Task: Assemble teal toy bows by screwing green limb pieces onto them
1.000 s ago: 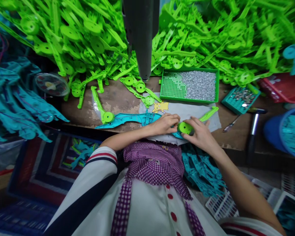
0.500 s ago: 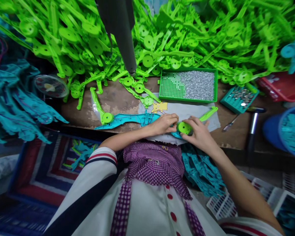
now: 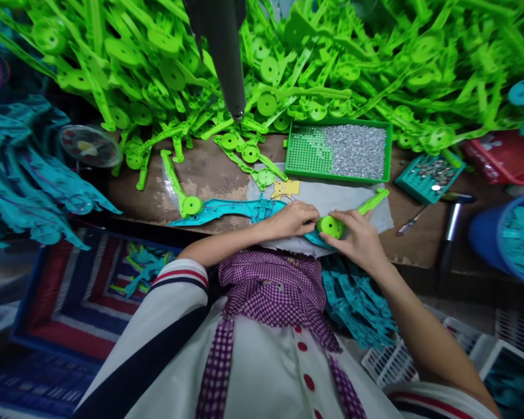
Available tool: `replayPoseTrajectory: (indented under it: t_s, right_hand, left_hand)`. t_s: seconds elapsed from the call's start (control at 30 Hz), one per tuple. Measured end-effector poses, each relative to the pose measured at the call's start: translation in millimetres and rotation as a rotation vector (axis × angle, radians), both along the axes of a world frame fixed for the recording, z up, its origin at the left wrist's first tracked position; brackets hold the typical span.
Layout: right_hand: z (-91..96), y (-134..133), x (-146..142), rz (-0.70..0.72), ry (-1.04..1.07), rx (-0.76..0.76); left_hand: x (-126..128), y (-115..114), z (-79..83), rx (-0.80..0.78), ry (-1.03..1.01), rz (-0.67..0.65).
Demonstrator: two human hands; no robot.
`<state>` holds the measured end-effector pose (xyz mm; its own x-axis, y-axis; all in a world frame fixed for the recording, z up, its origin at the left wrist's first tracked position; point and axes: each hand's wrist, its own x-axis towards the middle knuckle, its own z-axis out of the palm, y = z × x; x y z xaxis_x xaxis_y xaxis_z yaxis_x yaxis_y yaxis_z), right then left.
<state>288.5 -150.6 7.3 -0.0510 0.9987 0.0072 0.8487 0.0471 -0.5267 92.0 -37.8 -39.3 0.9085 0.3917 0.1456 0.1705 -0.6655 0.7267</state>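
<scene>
A long blue plastic frame (image 3: pixel 233 210) with thin wires along it lies across a grey cloth (image 3: pixel 318 194) at the table's front. Over its left end sits a green plastic arm with a round disc (image 3: pixel 192 205). At its right end is a second green arm with a disc (image 3: pixel 332 226), pointing up and right. My right hand (image 3: pixel 361 237) curls round this disc, thumb and fingers on its edge. Just left of the disc, my left hand (image 3: pixel 294 220) is closed over the blue frame, fingertips pinched together; whatever lies between them is hidden.
A dark hanging power screwdriver (image 3: pixel 231 75) points down above the table. Behind lies a heap of green arms (image 3: pixel 349 70). A green tray of screws (image 3: pixel 338 176), a teal box of metal pieces (image 3: pixel 430 177), a screwdriver (image 3: pixel 413 221) and a hammer (image 3: pixel 450 227) are nearby.
The view has shifted slightly. My right-hand fingers have moved a little on the disc's edge; my left hand stays pinched beside it.
</scene>
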Motion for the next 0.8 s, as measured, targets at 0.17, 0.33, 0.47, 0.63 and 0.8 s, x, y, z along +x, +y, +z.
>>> replayPoseTrajectory:
  t_s: [0.17, 0.33, 0.47, 0.63, 0.8]
  right_hand:
    - [-2.4, -2.5, -1.8, -0.014, 0.025, 0.031]
    - [-4.5, -1.7, -1.3, 0.009, -0.007, 0.02]
    - [-2.5, -0.6, 0.0, 0.018, -0.003, -0.017]
    - [-1.0, -1.5, -0.9, 0.019, -0.012, -0.019]
    - [-3.4, -0.6, -2.8, 0.021, -0.029, -0.01]
  left_hand:
    - [-0.2, 0.9, 5.4, 0.017, 0.003, -0.059]
    - [-1.8, 0.3, 6.7, 0.05, -0.011, -0.078]
    - [-4.2, 5.0, 5.0, -0.036, -0.044, -0.091]
    - [-5.9, 8.1, 5.8, -0.096, -0.075, -0.094]
    - [-3.9, 5.2, 7.3, -0.064, -0.034, -0.048]
